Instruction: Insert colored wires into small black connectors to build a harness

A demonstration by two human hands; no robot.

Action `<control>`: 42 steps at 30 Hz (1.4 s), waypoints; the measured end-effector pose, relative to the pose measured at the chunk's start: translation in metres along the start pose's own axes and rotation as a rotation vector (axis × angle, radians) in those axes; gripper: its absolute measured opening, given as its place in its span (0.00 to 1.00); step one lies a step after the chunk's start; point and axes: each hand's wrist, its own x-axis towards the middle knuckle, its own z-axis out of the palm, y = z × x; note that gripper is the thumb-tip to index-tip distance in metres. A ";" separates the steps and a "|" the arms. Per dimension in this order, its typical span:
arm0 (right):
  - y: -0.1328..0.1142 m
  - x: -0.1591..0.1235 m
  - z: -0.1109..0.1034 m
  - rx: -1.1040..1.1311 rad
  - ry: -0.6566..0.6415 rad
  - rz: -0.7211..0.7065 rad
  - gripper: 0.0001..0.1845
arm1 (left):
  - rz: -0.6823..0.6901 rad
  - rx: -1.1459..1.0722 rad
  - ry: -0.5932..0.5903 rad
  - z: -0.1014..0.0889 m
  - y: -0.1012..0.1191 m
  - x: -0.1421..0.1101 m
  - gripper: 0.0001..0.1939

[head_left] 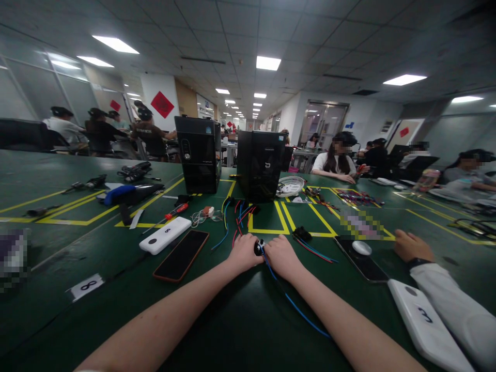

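Observation:
Both my hands meet over the green table, just in front of the black computer towers. My left hand [245, 251] is closed around a small black part [258, 248], most of it covered by fingers. My right hand [279, 254] is pressed up beside it, fingers closed at a blue wire [295, 307]. That wire runs from between the hands down to the right across the tabletop. Beyond my hands lie loose red and blue wires [241, 216]. To the right rests a black connector piece [302, 234] with red and blue leads.
Two black computer towers [198, 155] [259, 166] stand ahead. At left lie a white power bank [166, 235], a phone [182, 255] and a red screwdriver [176, 210]. A white basket [290, 186] sits behind. A co-worker's hand [414, 247] rests at right near another phone [358, 258].

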 end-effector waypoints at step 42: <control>-0.001 -0.004 0.001 0.049 0.007 0.067 0.13 | 0.002 -0.026 0.050 0.007 -0.004 -0.002 0.19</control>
